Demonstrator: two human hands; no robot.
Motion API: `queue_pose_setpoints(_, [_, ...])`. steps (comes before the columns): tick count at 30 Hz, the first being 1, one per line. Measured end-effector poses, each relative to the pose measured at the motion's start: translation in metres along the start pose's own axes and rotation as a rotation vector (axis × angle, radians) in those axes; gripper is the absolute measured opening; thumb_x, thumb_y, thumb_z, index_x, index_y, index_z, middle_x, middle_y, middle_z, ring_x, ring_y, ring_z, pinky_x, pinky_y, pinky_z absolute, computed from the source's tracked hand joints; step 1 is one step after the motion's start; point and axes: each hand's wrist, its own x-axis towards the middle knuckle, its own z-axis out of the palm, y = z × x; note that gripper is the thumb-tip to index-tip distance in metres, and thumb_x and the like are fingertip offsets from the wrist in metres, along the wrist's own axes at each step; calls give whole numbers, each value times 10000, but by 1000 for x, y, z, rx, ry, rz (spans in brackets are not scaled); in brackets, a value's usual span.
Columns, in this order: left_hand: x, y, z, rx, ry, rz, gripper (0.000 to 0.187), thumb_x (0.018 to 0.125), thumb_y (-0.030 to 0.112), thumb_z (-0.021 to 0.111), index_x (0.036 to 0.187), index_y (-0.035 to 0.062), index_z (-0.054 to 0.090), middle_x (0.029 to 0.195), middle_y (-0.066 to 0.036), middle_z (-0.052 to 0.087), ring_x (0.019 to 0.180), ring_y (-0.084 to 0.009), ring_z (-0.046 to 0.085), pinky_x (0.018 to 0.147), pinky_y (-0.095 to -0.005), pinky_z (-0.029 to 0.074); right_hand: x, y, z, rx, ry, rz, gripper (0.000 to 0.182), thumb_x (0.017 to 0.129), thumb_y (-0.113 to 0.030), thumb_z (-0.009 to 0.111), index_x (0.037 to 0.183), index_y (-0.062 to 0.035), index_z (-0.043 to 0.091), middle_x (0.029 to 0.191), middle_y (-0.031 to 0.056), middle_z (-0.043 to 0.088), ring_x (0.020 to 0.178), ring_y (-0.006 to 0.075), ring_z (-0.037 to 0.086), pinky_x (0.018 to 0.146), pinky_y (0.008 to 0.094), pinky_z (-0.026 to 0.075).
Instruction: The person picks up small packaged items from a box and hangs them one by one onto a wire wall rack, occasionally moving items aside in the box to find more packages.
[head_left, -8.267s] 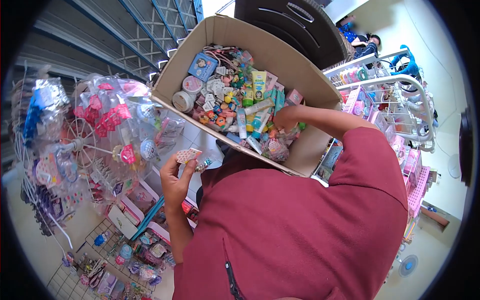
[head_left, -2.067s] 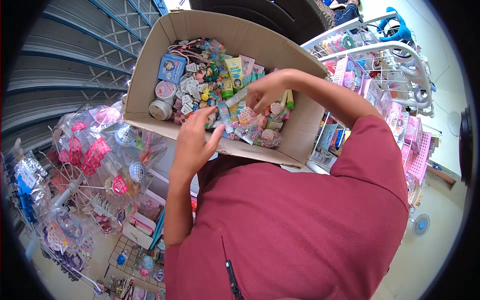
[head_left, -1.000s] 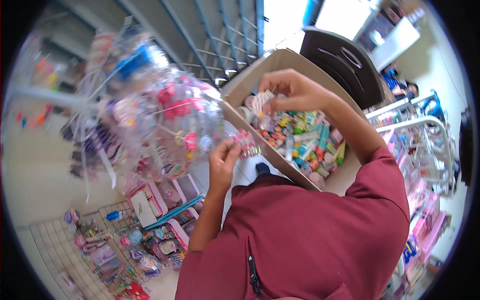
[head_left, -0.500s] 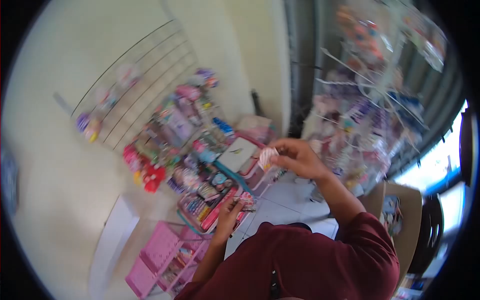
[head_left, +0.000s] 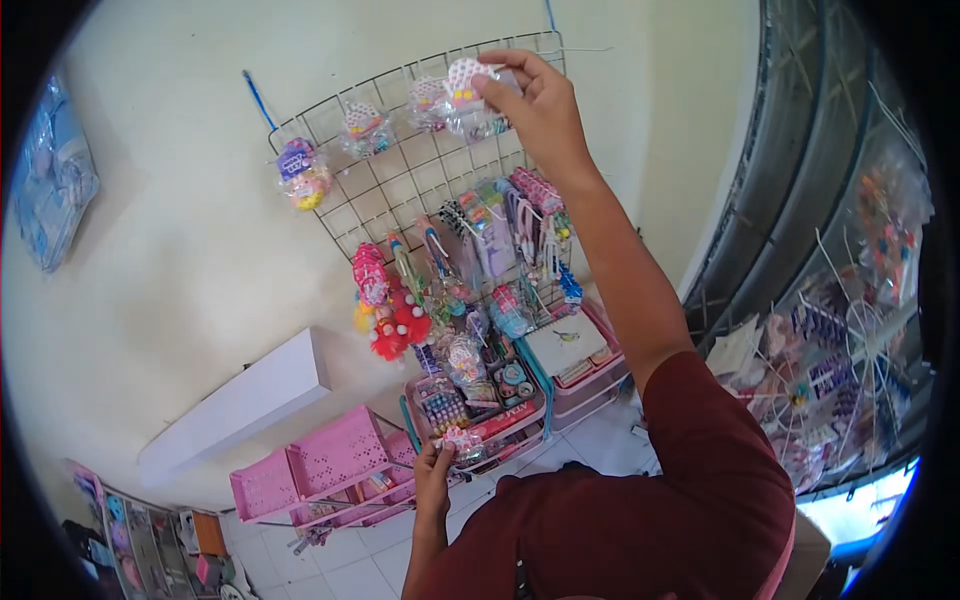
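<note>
My right hand [head_left: 548, 115] is raised to the upper right of a wire grid [head_left: 395, 185] on the wall. Between its thumb and fingers is a small clear packet with a dotted card top [head_left: 468, 85]. Similar packets [head_left: 365, 125] hang to its left on the grid's upper rows, with a purple-topped packet [head_left: 300, 172] at the far left. Low down, my left hand [head_left: 432, 478] grips more small packets with pink-and-white tops [head_left: 460, 442], just over the front edge of a goods-filled basket [head_left: 408, 420].
Pouches, straps and red pompom trinkets [head_left: 398, 325] hang lower on the grid. A pink rack [head_left: 340, 455] stands left of the basket, below a white wall ledge [head_left: 240, 405]. At right, bagged goods hang on a wire stand [head_left: 850, 350] by the shutter [head_left: 800, 170].
My right hand has risen from above the basket area to the grid's top, carrying the packet. The view has turned toward the wall. My left hand still holds its packets.
</note>
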Motion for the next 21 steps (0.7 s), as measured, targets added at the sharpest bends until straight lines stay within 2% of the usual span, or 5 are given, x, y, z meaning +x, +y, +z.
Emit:
queue_pose_setpoints(5, [8, -4, 21, -84, 74, 17, 121, 969, 139, 622, 1031, 38, 647, 935, -1, 681, 837, -67, 604, 771, -237, 454, 13, 29, 4, 4, -1, 19, 308, 903, -105, 699, 1158, 43, 610, 980, 98, 704, 812, 92, 648, 687, 223, 509])
queue_pose_setpoints(8, [17, -9, 32, -78, 88, 3, 146, 965, 144, 628, 1056, 32, 647, 959, -11, 684, 860, -73, 613, 783, -236, 459, 18, 41, 2, 2, 41, -62, 290, 908, -108, 693, 1140, 49, 618, 971, 107, 709, 801, 88, 655, 672, 221, 519])
queue_pose_setpoints(10, [23, -16, 39, -102, 77, -3, 177, 962, 153, 633, 1083, 24, 648, 984, -22, 686, 884, -80, 617, 799, -240, 463, 20, 39, 1, 117, 23, 61, 274, 905, -108, 694, 1123, 45, 626, 933, 103, 714, 777, 79, 652, 667, 222, 525])
queue_pose_setpoints(14, [28, -16, 50, -71, 86, -62, 204, 960, 166, 639, 1099, 17, 648, 1000, -29, 685, 891, -83, 615, 808, -244, 463, 27, 43, 3, 181, 29, 89, 262, 900, -107, 697, 1106, 39, 628, 864, 93, 716, 730, 70, 646, 631, 216, 516])
queue_pose_setpoints(21, [29, -17, 54, -85, 73, -31, 210, 957, 179, 647, 1094, 19, 652, 983, -24, 688, 890, -85, 612, 814, -251, 460, 34, 36, 7, 172, 63, 43, 190, 878, -45, 656, 1049, 35, 637, 726, 87, 699, 594, 68, 618, 510, 218, 467])
